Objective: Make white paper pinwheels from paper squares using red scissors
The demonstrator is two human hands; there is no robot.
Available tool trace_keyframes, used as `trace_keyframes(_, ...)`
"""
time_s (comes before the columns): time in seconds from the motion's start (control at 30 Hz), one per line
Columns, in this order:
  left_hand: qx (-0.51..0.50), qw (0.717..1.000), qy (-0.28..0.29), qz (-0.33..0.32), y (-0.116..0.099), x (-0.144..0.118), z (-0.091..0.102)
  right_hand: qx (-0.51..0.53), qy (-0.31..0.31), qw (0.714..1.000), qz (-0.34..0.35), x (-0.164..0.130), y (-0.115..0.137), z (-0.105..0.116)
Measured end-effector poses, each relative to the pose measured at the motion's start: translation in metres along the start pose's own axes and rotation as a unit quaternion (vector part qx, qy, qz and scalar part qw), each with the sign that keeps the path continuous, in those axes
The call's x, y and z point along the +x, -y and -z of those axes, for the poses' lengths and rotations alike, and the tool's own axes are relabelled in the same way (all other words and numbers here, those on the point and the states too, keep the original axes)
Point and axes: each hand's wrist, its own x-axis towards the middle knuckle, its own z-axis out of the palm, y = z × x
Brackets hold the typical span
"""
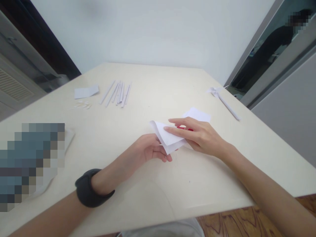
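Note:
A folded sheet of white paper (170, 134) is held up between my two hands, just over the table (148, 191). My left hand (155, 148) supports it from below, with its fingers curled under the lower corner and its thumb hidden by the sheet. From the right, my right hand (197, 135) holds the same sheet, the index finger laid along its upper face. Behind the right-hand fingers shows a red object (181, 127), mostly covered, so I cannot make out its kind. Another white paper (197, 114) lies just beyond that hand.
Several rolled paper sticks (119, 92) lie at the back left, near a folded paper (86, 91) and small pale scraps (83, 104). A paper pinwheel on a stick (228, 106) is at the right. A blurred-out item (32, 161) occupies the left. A person (274, 42) is beyond the doorway.

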Motion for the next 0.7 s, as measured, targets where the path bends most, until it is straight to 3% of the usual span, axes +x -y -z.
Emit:
trace_keyframes(0.1, -0.028, 1.000, -0.011, -0.004, -0.002, -0.001, -0.002, -0.015, 0.011, 1.000, 0.002, -0.001, -0.001, 0.001)
trace_keyframes(0.23, 0.028, 0.998, -0.053, 0.015, -0.001, 0.000, -0.005, -0.010, 0.015, 1.000, 0.008, -0.001, 0.000, 0.003)
trace_keyframes(0.43, 0.084, 0.992, -0.098, 0.011, 0.001, 0.000, -0.005, 0.097, 0.039, 0.995, -0.007, 0.004, 0.005, 0.005)
trace_keyframes(0.57, 0.131, 0.985, -0.116, 0.010, 0.002, 0.001, -0.004, 0.233, 0.046, 0.970, -0.044, 0.005, 0.008, 0.010)
trace_keyframes(0.7, 0.172, 0.977, -0.122, 0.015, 0.001, 0.001, -0.005, 0.329, 0.101, 0.933, -0.110, 0.002, 0.007, 0.015)
